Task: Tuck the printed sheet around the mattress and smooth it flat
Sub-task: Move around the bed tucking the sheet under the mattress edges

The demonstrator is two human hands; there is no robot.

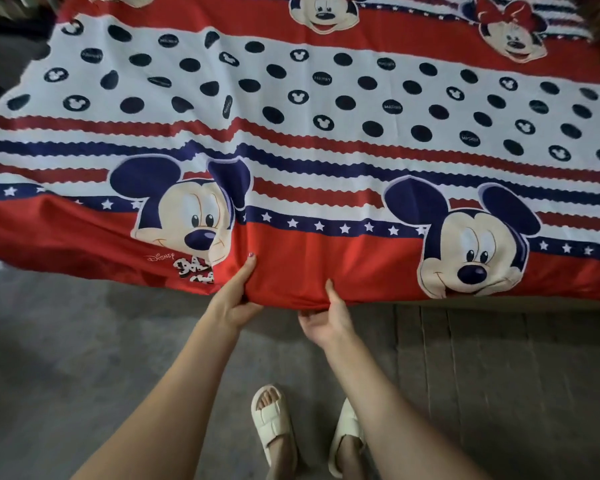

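- Sandalled feet (305, 434) stand on the floor (84, 341).
- Left hand (234, 296) and right hand (326, 315) pinch the printed sheet (326, 98) at its near red edge, draped over the mattress.
- Tucking is underway; next, push that hem underneath.

1. The printed sheet (291, 98) carries the word "Disney" in pale script on its red border, just below the left cartoon mouse face (184, 216).
2. Beneath that sits a black-and-white logo, partly folded and not legible.
3. Several dark dots in the white band read "Mickey" in faint letters; others are too blurred to read.
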